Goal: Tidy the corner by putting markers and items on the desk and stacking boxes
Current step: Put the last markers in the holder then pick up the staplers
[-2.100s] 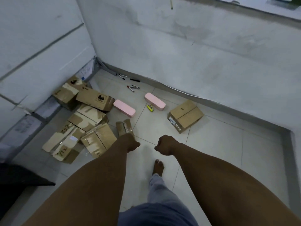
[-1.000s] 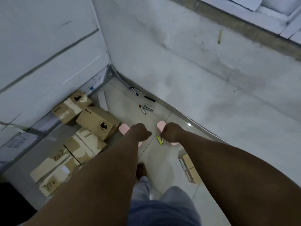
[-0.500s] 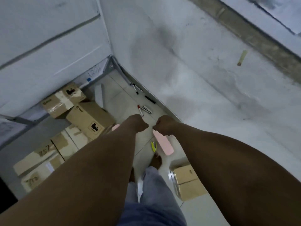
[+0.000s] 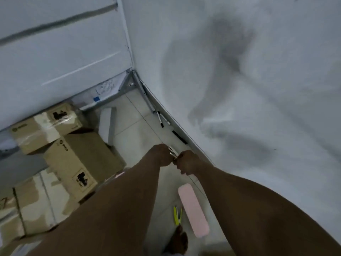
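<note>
While the thin black-and-white markers (image 4: 162, 119) are lying on the tiled floor along the wall's foot, both fists, left hand (image 4: 162, 154) and right hand (image 4: 186, 162), are hovering clenched and seemingly empty, needing to open for gathering.
</note>
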